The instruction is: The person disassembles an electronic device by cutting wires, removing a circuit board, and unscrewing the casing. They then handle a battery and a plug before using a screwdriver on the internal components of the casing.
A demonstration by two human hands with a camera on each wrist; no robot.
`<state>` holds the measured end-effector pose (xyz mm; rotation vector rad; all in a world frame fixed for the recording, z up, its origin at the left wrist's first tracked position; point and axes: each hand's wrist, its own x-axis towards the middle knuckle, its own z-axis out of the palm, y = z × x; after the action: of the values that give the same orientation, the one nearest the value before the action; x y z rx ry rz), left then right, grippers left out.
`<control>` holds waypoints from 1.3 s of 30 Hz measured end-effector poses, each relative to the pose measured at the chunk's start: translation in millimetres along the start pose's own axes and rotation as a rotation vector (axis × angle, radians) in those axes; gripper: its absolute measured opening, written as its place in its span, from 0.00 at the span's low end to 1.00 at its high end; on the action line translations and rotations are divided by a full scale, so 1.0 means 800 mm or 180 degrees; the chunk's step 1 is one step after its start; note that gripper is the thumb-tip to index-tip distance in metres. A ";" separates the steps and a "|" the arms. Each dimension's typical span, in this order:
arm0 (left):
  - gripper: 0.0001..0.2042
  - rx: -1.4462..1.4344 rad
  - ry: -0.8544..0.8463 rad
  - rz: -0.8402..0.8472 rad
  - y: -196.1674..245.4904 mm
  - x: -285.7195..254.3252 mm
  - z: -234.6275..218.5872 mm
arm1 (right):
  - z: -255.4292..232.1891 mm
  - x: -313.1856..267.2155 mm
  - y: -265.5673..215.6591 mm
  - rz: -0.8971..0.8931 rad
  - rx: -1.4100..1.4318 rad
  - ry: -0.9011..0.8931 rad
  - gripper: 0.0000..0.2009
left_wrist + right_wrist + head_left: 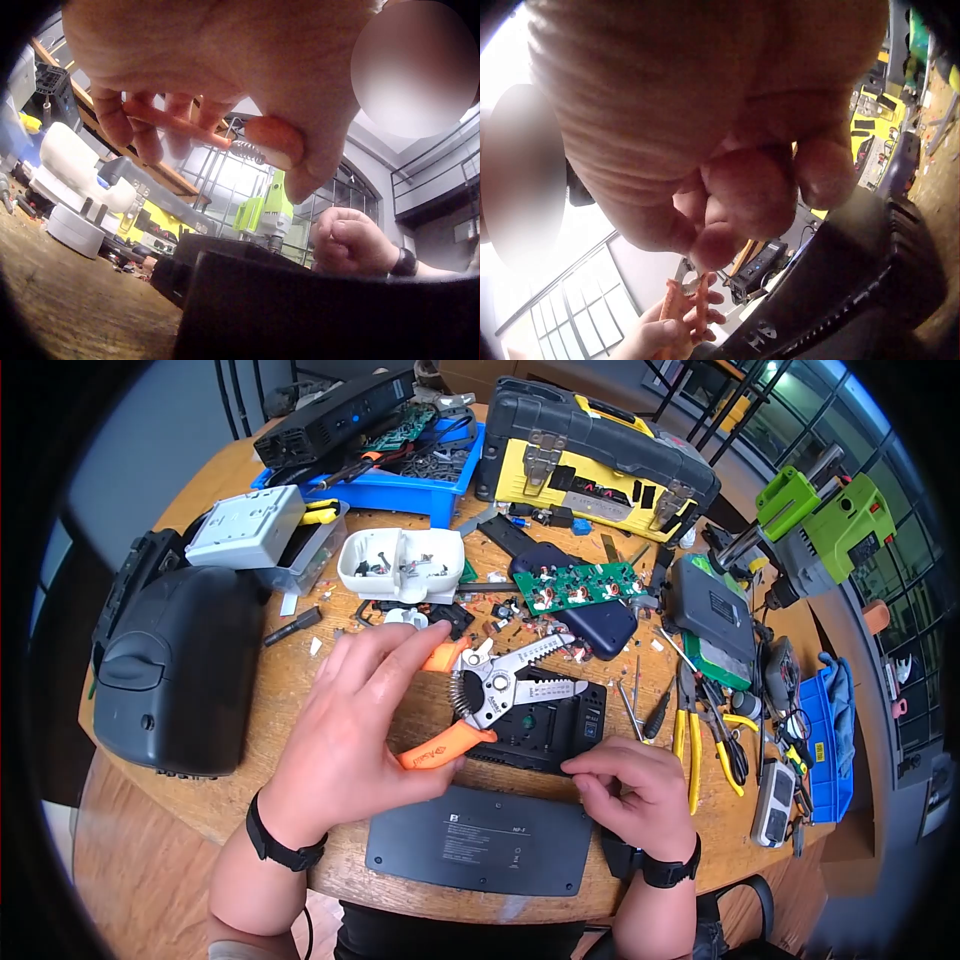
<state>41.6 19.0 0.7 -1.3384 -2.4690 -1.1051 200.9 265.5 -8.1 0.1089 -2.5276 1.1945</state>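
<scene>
Orange-handled wire stripper (480, 695): raised above the table (290, 680), over a black casing (545, 725), jaws apart. Left hand (350, 730) grip closed around both handles. Right hand (635, 785) rests at the casing's near edge, fingers curled, pinching something too small to identify. Flat black panel (480, 840) lies nearest the person.

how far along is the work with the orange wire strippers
Done: a flat black cover panel lies off, by the table edge. In hand: the left hand grips orange-handled wire strippers, jaws open above the opened black device; the right hand pinches at its near edge. No cut is visible yet.
</scene>
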 end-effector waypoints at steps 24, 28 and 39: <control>0.46 0.0335 -0.0001 0.0232 0.004 0.002 -0.003 | -0.002 0.000 0.001 0.0140 0.0135 0.0033 0.04; 0.45 0.0227 0.0004 0.0198 0.004 0.001 -0.003 | -0.003 -0.004 0.004 0.0142 0.0063 0.0283 0.04; 0.41 -0.0034 -0.0108 -0.0078 0.003 0.004 -0.007 | 0.000 -0.003 0.013 0.0429 0.0293 0.0691 0.07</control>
<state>40.3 17.9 7.3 -1.3444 -2.5134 -1.1114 200.7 271.5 -16.6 -0.1630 -2.3224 1.2979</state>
